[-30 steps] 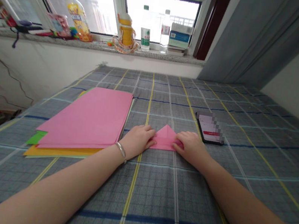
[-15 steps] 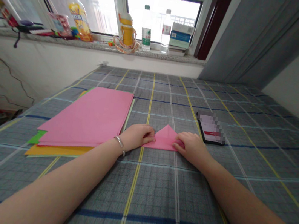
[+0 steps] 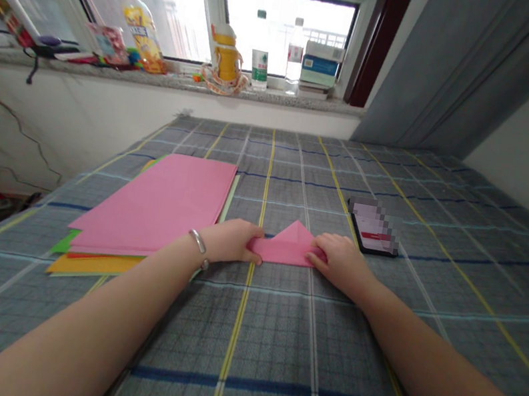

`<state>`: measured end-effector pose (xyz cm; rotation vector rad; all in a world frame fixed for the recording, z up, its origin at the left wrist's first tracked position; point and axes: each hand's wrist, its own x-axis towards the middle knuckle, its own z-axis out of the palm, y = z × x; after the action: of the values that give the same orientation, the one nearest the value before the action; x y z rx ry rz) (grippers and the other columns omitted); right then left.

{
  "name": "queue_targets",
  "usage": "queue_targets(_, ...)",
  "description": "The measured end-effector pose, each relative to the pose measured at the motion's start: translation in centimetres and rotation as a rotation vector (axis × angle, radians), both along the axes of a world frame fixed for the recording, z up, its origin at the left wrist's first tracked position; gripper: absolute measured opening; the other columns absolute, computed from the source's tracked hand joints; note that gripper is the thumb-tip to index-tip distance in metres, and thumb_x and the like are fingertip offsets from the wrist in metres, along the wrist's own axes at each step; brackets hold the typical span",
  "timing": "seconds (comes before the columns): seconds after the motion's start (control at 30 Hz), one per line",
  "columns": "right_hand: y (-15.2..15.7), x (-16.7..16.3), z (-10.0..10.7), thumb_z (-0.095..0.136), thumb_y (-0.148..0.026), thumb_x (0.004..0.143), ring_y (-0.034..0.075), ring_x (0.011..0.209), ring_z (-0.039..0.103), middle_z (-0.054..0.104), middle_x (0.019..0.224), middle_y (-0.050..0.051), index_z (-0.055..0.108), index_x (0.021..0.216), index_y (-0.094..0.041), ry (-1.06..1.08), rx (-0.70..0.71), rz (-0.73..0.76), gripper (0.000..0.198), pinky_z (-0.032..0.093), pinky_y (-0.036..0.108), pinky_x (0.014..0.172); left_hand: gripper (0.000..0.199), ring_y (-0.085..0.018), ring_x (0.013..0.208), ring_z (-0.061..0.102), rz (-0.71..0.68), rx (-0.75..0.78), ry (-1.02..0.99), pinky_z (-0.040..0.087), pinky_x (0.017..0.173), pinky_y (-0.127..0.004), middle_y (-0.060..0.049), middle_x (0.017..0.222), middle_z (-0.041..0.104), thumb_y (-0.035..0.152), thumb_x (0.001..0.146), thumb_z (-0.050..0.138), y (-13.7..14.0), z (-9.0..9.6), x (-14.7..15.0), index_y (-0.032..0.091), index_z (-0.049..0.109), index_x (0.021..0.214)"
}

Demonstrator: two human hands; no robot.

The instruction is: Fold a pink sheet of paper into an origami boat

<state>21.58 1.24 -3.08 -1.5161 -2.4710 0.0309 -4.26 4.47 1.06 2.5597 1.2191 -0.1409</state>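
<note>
A small folded sheet of pink paper lies on the checked cloth in front of me, with a pointed peak on its far side and a straight band along its near edge. My left hand pinches the band's left end between thumb and fingers. At the other end my right hand grips the paper, thumb toward me and fingers curled behind. Both ends of the folded paper are partly covered by the fingers. A silver bangle circles my left wrist.
A stack of coloured paper, pink on top, lies left of my left hand. Beyond my right hand rests a phone. Bottles, a yellow flask and boxes line the windowsill. A grey curtain hangs at right.
My left hand has slid left along the folded paper to its outer end, uncovering more of the band. The right hand has stayed in place.
</note>
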Motion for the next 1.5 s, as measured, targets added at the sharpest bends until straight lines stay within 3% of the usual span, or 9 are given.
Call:
queue_targets(0.13,0.0,0.0,0.1,0.057,-0.035,0.086,0.019,0.082,0.056,0.064,0.084,0.003,0.059,0.081,-0.020,-0.003,-0.012,0.002,0.017,0.034,0.029,0.072,0.030,-0.021,0.068,0.060,0.021,-0.001,0.088,0.036,0.058,-0.026,-0.005,0.078,0.067,0.047,0.078,0.060,-0.2,0.6,0.0,0.019,0.064,0.087)
queue_targets(0.37,-0.1,0.0,0.2,0.055,-0.035,0.087,0.019,0.080,0.056,0.064,0.083,0.003,0.058,0.080,-0.019,-0.020,0.005,0.011,0.018,0.033,0.030,0.072,0.022,-0.019,0.066,0.059,0.044,-0.019,0.048,0.038,0.058,-0.026,-0.004,0.077,0.067,0.040,0.081,0.058,0.0,0.3,-0.3,0.020,0.064,0.085)
queue_targets(0.63,-0.1,0.0,0.4,0.055,-0.034,0.087,0.019,0.080,0.055,0.064,0.083,0.004,0.057,0.080,-0.019,-0.031,0.003,0.017,0.017,0.033,0.029,0.072,0.018,-0.017,0.063,0.058,0.053,0.003,-0.013,0.034,0.053,-0.024,0.000,0.070,0.064,0.035,0.071,0.068,0.2,0.1,-0.6,0.020,0.059,0.075)
queue_targets(0.8,-0.1,-0.1,0.4,0.054,-0.036,0.088,0.020,0.081,0.055,0.064,0.084,0.004,0.058,0.082,-0.019,-0.051,-0.005,0.013,0.019,0.032,0.029,0.072,0.009,-0.015,0.054,0.057,0.124,-0.166,0.005,0.034,0.047,-0.023,0.002,0.060,0.061,0.029,0.077,0.059,0.1,-0.2,-0.5,0.021,0.057,0.076)
queue_targets(0.9,-0.1,-0.1,0.4,0.054,-0.036,0.088,0.020,0.081,0.055,0.064,0.084,0.004,0.057,0.081,-0.019,-0.057,-0.003,0.008,0.019,0.032,0.030,0.072,0.009,-0.014,0.049,0.057,0.162,-0.206,-0.003,0.035,0.045,-0.023,0.000,0.066,0.063,0.028,0.080,0.055,0.0,-0.3,-0.6,0.020,0.055,0.080)
queue_targets(1.17,-0.1,-0.2,0.2,0.056,-0.035,0.087,0.019,0.080,0.055,0.064,0.084,0.004,0.057,0.080,-0.019,-0.059,0.000,-0.007,0.017,0.033,0.030,0.071,0.017,-0.022,0.078,0.063,0.099,0.081,0.056,0.044,0.066,-0.030,-0.007,0.089,0.067,0.027,0.088,0.044,-1.3,-0.3,0.4,0.018,0.055,0.098)
queue_targets(1.27,-0.1,-0.2,0.2,0.056,-0.035,0.087,0.020,0.080,0.055,0.064,0.084,0.004,0.057,0.080,-0.019,-0.061,0.004,-0.011,0.017,0.033,0.030,0.071,0.021,-0.025,0.089,0.061,0.101,0.341,0.076,0.045,0.077,-0.036,-0.012,0.096,0.064,0.022,0.091,0.039,-2.2,-1.2,1.5,0.014,0.056,0.100)
queue_targets(1.37,-0.1,-0.2,0.2,0.055,-0.036,0.087,0.019,0.080,0.055,0.064,0.084,0.004,0.057,0.080,-0.019,-0.059,0.003,-0.009,0.019,0.034,0.030,0.071,0.028,-0.027,0.108,0.054,-0.024,0.520,-0.022,0.040,0.092,-0.042,-0.013,0.116,0.059,0.018,0.093,0.038,-2.7,-2.4,2.7,0.017,0.054,0.115)
queue_targets(1.5,-0.1,-0.2,0.1,0.053,-0.037,0.088,0.020,0.080,0.056,0.064,0.084,0.005,0.057,0.080,-0.019,-0.069,0.016,-0.008,0.020,0.035,0.030,0.072,0.041,-0.023,0.134,0.033,-0.191,0.470,-0.177,0.021,0.112,-0.044,-0.008,0.145,0.040,0.020,0.095,0.035,-2.9,-3.8,4.0,0.018,0.040,0.136)
